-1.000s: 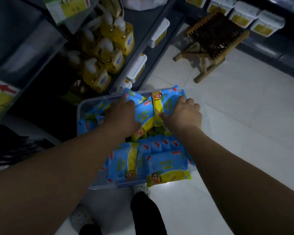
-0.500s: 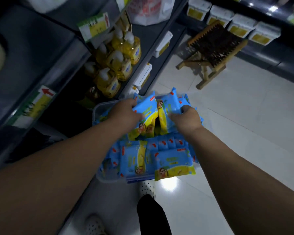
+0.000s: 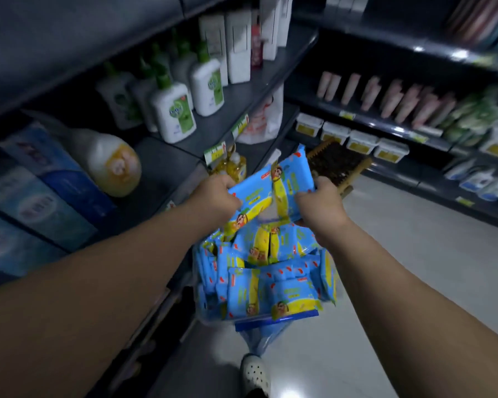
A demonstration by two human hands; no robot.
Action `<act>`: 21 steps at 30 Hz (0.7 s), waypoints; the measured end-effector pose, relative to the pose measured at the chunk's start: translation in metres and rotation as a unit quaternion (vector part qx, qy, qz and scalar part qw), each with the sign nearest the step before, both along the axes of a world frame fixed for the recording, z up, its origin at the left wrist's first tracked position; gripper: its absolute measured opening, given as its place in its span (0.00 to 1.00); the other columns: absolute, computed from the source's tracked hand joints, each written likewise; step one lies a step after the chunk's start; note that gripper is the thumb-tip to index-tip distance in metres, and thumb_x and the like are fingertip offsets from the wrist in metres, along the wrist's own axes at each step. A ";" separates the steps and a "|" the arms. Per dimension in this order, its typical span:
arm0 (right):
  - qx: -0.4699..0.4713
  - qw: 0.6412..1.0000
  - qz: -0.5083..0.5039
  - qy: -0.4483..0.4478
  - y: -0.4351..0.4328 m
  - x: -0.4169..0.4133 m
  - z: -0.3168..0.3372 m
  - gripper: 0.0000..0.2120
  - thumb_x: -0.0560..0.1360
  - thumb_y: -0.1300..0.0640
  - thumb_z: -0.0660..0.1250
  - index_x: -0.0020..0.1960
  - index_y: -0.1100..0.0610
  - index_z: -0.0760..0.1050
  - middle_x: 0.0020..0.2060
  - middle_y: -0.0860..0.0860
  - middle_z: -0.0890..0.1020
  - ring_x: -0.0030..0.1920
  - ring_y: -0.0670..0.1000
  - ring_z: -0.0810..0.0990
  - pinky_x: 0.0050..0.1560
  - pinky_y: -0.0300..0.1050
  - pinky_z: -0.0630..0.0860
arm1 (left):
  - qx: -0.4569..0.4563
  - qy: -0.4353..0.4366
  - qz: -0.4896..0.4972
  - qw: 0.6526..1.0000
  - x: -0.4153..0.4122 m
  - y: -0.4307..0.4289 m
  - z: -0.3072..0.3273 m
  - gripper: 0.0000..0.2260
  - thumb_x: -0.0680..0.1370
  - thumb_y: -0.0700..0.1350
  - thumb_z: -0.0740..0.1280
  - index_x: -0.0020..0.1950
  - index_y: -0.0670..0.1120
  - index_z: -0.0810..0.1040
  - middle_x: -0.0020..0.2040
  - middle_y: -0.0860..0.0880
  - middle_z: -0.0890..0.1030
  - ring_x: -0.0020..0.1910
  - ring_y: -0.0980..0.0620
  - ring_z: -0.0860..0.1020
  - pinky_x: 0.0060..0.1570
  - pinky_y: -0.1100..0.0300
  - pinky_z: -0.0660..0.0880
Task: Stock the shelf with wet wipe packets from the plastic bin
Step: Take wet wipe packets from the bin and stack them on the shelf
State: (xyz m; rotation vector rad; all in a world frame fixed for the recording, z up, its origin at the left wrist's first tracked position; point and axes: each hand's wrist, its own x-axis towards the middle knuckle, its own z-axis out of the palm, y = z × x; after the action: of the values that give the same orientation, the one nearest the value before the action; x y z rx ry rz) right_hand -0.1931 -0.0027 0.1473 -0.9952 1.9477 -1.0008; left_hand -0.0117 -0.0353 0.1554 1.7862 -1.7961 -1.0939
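I hold a stack of blue-and-yellow wet wipe packets between both hands, lifted above the bin. My left hand grips the stack's left end. My right hand grips its right end. Below them the clear plastic bin stands on the floor, filled with several more packets of the same kind. The dark shelf rises to my left, its middle level partly bare beside a white-and-yellow pouch.
White pump bottles and white cartons stand on the upper left shelf. Blue tissue packs fill the near left shelf. A wooden stool stands on the pale floor beyond the bin. Another shelf with tubs runs along the right.
Both hands have risen out of the bin with the stack of packets. My view has tilted up from the bin toward the shelves.
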 end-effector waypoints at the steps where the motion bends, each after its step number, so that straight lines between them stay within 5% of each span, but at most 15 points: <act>1: -0.010 1.000 0.004 0.002 0.005 0.004 0.018 0.04 0.75 0.61 0.62 0.47 0.58 0.67 0.40 0.55 0.73 0.39 0.57 0.77 0.39 0.57 0.80 | -0.015 0.002 0.000 1.000 0.003 0.003 0.016 0.04 0.73 0.40 0.70 0.47 0.45 0.78 0.44 0.42 0.82 0.41 0.46 0.79 0.42 0.52 0.77; 5: -0.072 0.997 0.015 0.023 0.022 0.018 0.087 0.04 0.74 0.60 0.63 0.47 0.57 0.68 0.43 0.57 0.76 0.41 0.60 0.78 0.37 0.57 0.80 | -0.069 -0.004 -0.005 0.998 0.016 0.019 0.086 0.05 0.73 0.41 0.70 0.48 0.47 0.78 0.41 0.47 0.79 0.36 0.49 0.77 0.34 0.59 0.74; 7: -0.105 0.994 0.021 0.032 0.030 0.027 0.120 0.05 0.74 0.60 0.62 0.43 0.54 0.66 0.39 0.55 0.75 0.36 0.56 0.76 0.31 0.51 0.75 | -0.111 -0.014 -0.004 0.994 0.023 0.028 0.120 0.05 0.73 0.42 0.70 0.48 0.47 0.78 0.43 0.46 0.80 0.41 0.46 0.79 0.39 0.56 0.76; 10: -0.152 0.987 0.032 0.030 0.041 0.045 0.168 0.04 0.74 0.61 0.62 0.46 0.54 0.67 0.41 0.54 0.76 0.37 0.55 0.77 0.36 0.56 0.79 | -0.165 -0.021 0.001 0.986 0.038 0.041 0.170 0.05 0.73 0.42 0.70 0.46 0.50 0.77 0.46 0.46 0.80 0.43 0.46 0.79 0.43 0.56 0.76; 14: -0.226 0.972 0.055 0.038 0.052 0.071 0.226 0.06 0.74 0.64 0.62 0.47 0.54 0.69 0.41 0.52 0.76 0.37 0.51 0.77 0.29 0.45 0.78 | -0.227 -0.015 0.034 0.973 0.069 0.060 0.234 0.06 0.73 0.43 0.71 0.47 0.51 0.78 0.46 0.47 0.81 0.46 0.46 0.80 0.46 0.54 0.78; 21: -0.337 0.933 0.128 0.023 0.060 0.150 0.296 0.08 0.72 0.64 0.62 0.42 0.51 0.72 0.38 0.53 0.77 0.38 0.59 0.78 0.40 0.64 0.79 | -0.299 -0.028 0.105 0.948 0.157 0.102 0.316 0.05 0.73 0.42 0.71 0.48 0.47 0.80 0.46 0.45 0.82 0.46 0.46 0.80 0.47 0.54 0.77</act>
State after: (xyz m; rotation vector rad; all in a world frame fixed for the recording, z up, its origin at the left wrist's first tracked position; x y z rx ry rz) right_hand -0.0435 0.0570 0.4432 -1.6082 1.4589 -1.5381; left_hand 0.1450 0.0666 0.4712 1.5823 -1.6778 -0.3562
